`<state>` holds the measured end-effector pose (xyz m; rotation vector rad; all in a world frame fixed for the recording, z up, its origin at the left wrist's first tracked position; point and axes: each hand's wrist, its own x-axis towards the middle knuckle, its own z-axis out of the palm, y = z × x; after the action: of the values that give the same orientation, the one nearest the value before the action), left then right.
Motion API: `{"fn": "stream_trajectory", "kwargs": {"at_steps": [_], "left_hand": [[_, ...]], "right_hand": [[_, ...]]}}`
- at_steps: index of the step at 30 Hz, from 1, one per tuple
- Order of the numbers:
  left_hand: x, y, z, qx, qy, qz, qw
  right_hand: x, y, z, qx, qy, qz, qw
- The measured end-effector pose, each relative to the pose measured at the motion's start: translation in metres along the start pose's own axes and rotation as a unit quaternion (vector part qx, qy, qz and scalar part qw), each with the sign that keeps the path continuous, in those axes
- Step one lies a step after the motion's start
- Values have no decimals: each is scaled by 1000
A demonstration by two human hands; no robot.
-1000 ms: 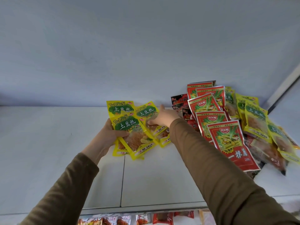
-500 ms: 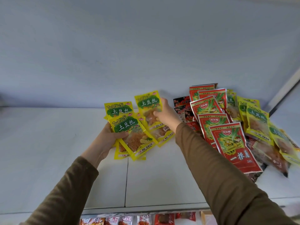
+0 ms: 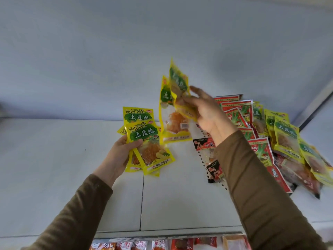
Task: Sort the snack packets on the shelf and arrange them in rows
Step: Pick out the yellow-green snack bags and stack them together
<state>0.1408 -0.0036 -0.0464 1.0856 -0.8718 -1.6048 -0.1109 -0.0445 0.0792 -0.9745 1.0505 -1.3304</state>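
Centre frame, the left hand grips a fan of yellow foil packets reading "TuDouSi"; the right hand pinches two more yellow packets lifted above the white shelf.

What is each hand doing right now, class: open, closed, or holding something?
Left hand: grips a fanned stack of yellow TuDouSi packets.
Right hand: pinches two lifted yellow packets above the shelf.

Bare shelf left; packet heap right
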Motion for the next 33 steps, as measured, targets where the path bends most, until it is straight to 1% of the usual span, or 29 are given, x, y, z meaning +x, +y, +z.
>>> {"fn": "stream_trajectory", "kwargs": {"at_steps": [3,5,8,12,14,15,16,17,19,21,24,26,29,30,33], "left_hand": [[-4,3,8,6,-20,10,1000],[-7,5,11,-7,-24,6,1000],[-10,6,13,-27,-27,-18,999],[-12,5,12,-11,15,-52,998],[-14,6,12,-11,-11,-54,998],[-16,6,12,-4,-35,-47,998],[-18,5,13,4,-43,-39,998],[-19,4,14,5,-30,-31,999],[-22,2,16,29,21,-16,999],[-24,-1,17,47,35,-4,998],[-28,1,9,2,38,3,999],[-31,4,-3,-13,37,7,999],[-39,8,-24,-13,48,10,999],[-42,10,-31,-14,53,10,998],[-50,13,-43,-13,61,7,998]], "right_hand": [[-11,37,15,-25,-28,88,995],[-16,66,22,-65,-23,97,993],[-21,97,25,-132,2,48,990],[-30,123,34,-198,32,-12,980],[-35,132,41,-222,46,-37,973],[-37,135,44,-228,51,-49,971],[-38,138,47,-230,53,-59,970],[-40,141,51,-230,49,-67,970],[-43,147,58,-226,34,-73,971],[-45,151,62,-204,20,-60,977],[-42,144,60,-132,-2,-17,991],[-34,135,51,-160,0,-35,986],[-14,124,37,-271,22,-57,961],[-5,123,34,-327,21,-60,943],[15,129,39,-493,-7,-65,868]]}}
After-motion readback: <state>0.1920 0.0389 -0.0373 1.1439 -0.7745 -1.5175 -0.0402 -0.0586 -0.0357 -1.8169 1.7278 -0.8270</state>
